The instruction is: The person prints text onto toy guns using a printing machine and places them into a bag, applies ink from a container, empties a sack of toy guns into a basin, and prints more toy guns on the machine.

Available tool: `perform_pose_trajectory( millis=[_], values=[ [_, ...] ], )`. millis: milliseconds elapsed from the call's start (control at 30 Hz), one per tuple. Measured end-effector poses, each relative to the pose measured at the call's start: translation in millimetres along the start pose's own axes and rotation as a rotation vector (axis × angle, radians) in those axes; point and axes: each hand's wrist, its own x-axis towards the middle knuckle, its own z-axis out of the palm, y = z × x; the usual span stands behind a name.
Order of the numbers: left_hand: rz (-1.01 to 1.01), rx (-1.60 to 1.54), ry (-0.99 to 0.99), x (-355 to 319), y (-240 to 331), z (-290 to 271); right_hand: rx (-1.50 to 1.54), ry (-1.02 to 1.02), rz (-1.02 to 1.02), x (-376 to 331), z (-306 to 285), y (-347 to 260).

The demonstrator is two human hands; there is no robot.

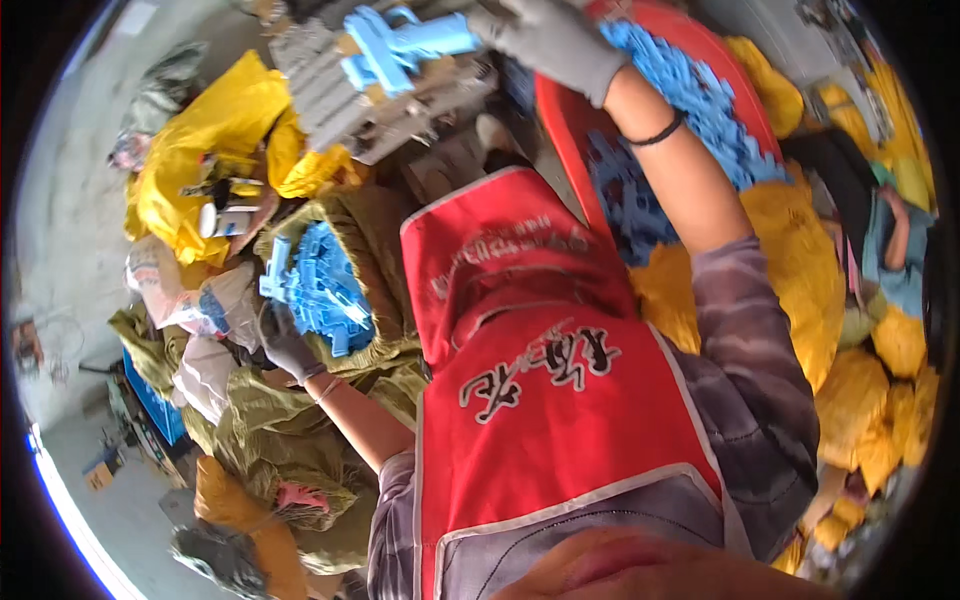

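Observation:
My right hand (560, 45), in a grey glove, is closed at one end of a light blue plastic toy pistol (400, 48) above a grey slatted surface (330, 85). In its grey glove, my left hand (287, 342) is at the left rim of an open woven sack (385, 260). Its fingers are curled at the lower end of another blue toy pistol (277, 274), and their tips are partly hidden. Several blue toy pistols (328, 285) lie heaped in the sack.
A red tub (560, 120) at the right holds many blue plastic pieces (700, 95). Yellow sacks (800, 270) are piled on the right, with more yellow sacking (215, 130) at the far left. White plastic bags (205, 375) and green woven sacks (265, 430) crowd my left arm.

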Motion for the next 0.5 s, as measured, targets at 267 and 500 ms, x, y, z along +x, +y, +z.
perform_pose_trajectory(
  millis=[267,500],
  values=[
    [-0.015,0.225,-0.174,-5.7,-1.6,20.2,-0.447,-0.264,0.605,-186.5,-65.5,153.8],
    [0.184,0.309,-0.426,-29.6,43.4,73.1,-0.614,-0.517,0.848,-307.1,12.2,230.2]
  ],
)
